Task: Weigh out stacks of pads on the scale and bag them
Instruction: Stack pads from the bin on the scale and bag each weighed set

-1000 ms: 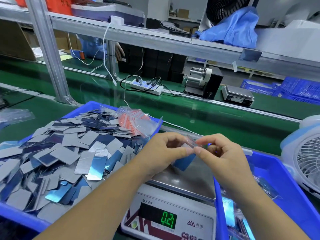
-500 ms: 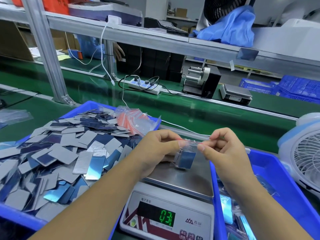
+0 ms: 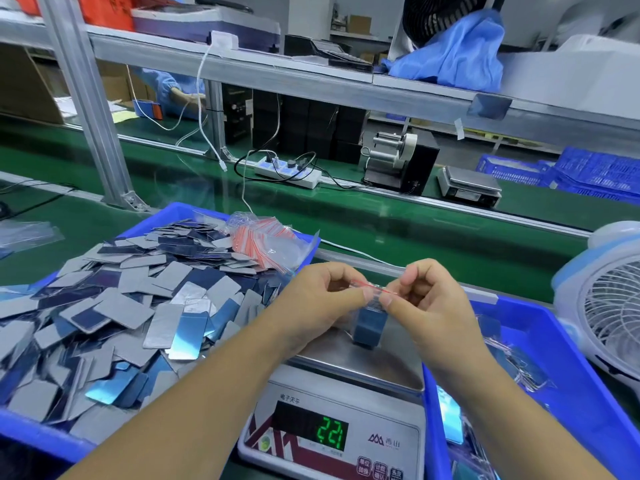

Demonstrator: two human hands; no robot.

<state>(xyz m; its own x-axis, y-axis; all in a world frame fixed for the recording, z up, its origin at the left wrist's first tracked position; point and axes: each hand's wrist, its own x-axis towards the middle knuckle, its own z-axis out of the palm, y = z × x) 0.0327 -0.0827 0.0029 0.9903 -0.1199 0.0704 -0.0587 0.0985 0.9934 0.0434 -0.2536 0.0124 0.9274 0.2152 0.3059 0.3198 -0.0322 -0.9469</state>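
- Both hands pinched the red-striped mouth of a small clear zip bag (image 3: 372,299): the left hand (image 3: 320,304) held its left end between thumb and curled fingers, the right hand (image 3: 424,303) held its right end the same way, thumb tips almost meeting at the seal.
- The bag hung straight down from that grip, its long axis near vertical, with a stack of blue pads (image 3: 370,325) inside; its bottom edge appeared to rest on, or sit just above, the steel pan of the scale (image 3: 367,362).
- The seal line ran left to right between the two hands, so the closing move, as I judged it, depended on sliding pinched fingers along that horizontal strip; both hands were equally near it, neither needing to reach.
- The scale's green display (image 3: 332,434) showed digits, though glare made the exact reading uncertain.
- To the left lay a blue bin (image 3: 41,438) heaped with loose grey and blue pads (image 3: 138,306); a bundle of empty zip bags (image 3: 270,242) with red strips sat on the far corner of that heap.
- To the right stood a second blue bin (image 3: 568,375), holding what looked like filled bags; it seemed the likely place for this one once sealed, and the right hand was nearer to it.
- A white fan (image 3: 609,306) sat beyond that bin at the right edge.
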